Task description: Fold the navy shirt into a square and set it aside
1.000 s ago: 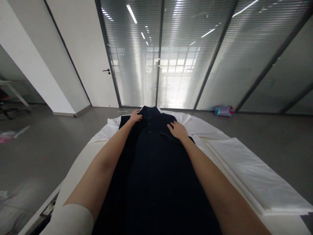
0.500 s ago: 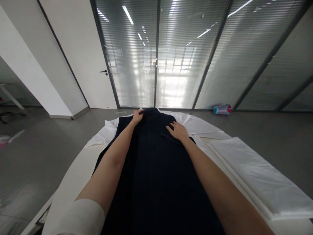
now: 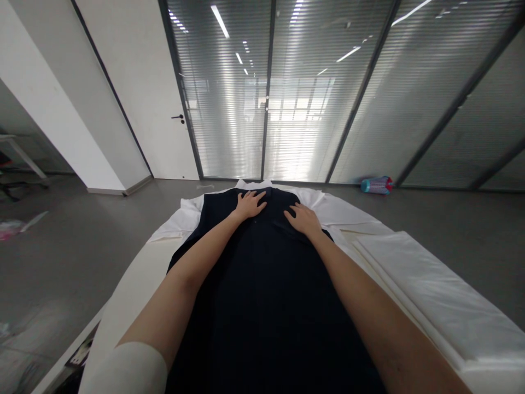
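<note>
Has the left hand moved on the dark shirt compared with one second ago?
Yes. The left hand has left the collar edge and moved right, toward the shirt's middle, and now lies flat near the right hand, which stayed in place.

Dark garment [image 3: 262,284] flat on table

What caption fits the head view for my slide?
Both hands, left hand and right hand, lie flat on a dark garment spread over a white-covered table.
</note>
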`<state>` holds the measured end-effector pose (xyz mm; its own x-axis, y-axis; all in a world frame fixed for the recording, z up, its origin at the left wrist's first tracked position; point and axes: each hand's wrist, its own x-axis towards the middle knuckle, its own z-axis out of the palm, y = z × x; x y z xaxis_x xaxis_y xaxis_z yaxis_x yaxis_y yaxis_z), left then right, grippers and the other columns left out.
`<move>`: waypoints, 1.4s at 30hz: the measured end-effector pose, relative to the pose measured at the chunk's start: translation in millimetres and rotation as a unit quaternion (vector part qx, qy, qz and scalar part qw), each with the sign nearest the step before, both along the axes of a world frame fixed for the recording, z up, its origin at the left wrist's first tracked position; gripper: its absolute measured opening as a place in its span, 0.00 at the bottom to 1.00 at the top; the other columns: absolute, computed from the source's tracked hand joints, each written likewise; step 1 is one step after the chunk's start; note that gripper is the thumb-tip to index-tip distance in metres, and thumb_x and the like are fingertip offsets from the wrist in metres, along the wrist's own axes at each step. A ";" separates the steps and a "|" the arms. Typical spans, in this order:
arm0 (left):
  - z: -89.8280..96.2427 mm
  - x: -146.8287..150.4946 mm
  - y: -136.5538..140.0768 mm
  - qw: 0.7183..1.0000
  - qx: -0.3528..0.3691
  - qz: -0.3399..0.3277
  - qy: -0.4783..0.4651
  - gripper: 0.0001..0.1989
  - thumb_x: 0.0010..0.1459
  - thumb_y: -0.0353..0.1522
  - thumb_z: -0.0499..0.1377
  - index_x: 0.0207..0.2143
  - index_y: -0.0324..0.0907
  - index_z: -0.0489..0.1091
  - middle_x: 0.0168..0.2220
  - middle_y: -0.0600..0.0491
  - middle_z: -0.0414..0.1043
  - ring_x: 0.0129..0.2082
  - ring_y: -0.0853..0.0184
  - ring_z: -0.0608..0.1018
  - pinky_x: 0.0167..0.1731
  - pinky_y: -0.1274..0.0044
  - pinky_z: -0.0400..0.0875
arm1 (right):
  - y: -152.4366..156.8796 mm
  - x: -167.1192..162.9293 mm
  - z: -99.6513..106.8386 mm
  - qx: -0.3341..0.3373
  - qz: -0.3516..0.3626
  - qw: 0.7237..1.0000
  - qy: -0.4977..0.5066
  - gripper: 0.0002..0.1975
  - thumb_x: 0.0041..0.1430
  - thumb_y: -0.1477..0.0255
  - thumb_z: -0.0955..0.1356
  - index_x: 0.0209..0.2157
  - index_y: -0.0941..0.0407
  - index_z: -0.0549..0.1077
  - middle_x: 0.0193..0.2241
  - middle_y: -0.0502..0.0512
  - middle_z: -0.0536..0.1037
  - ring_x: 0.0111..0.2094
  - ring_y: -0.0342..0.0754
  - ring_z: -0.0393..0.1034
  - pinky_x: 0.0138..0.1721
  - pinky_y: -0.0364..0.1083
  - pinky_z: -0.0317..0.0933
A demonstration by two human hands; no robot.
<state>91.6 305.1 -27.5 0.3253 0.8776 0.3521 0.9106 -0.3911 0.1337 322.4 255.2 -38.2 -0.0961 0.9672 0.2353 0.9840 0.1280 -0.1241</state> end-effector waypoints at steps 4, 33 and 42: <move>-5.9 -1.5 -4.3 0.998 -0.066 -0.017 0.007 0.29 0.67 0.51 0.45 0.65 0.54 0.63 0.70 0.48 0.52 0.69 0.47 0.53 0.64 0.50 0.47 | -5.5 -12.5 13.7 0.065 -0.004 0.997 -0.045 0.23 0.67 0.62 0.59 0.52 0.62 0.75 0.56 0.68 0.73 0.59 0.63 0.62 0.61 0.59 0.48; -7.8 -25.0 -10.4 0.995 -0.062 0.046 -0.067 0.32 0.66 0.52 0.48 0.64 0.43 0.63 0.69 0.41 0.52 0.69 0.47 0.52 0.65 0.51 0.39 | 43.5 -6.7 68.6 -0.152 0.064 0.977 0.134 0.18 0.67 0.67 0.64 0.54 0.58 0.74 0.54 0.60 0.77 0.52 0.52 0.73 0.53 0.45 0.65; 40.8 65.6 -110.4 0.956 0.068 -0.280 0.049 0.15 0.68 0.33 0.50 0.46 0.41 0.75 0.44 0.44 0.75 0.47 0.57 0.74 0.50 0.67 0.63 | -23.1 79.4 84.1 -0.291 -0.067 0.942 0.152 0.06 0.60 0.73 0.71 0.30 0.61 0.77 0.29 0.59 0.81 0.30 0.48 0.77 0.33 0.46 0.71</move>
<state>157.2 194.6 13.3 0.7681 0.5040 0.3949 0.5586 -0.8289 -0.0287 401.8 232.1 45.9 0.0231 0.9395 -0.3419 0.8944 -0.1722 -0.4127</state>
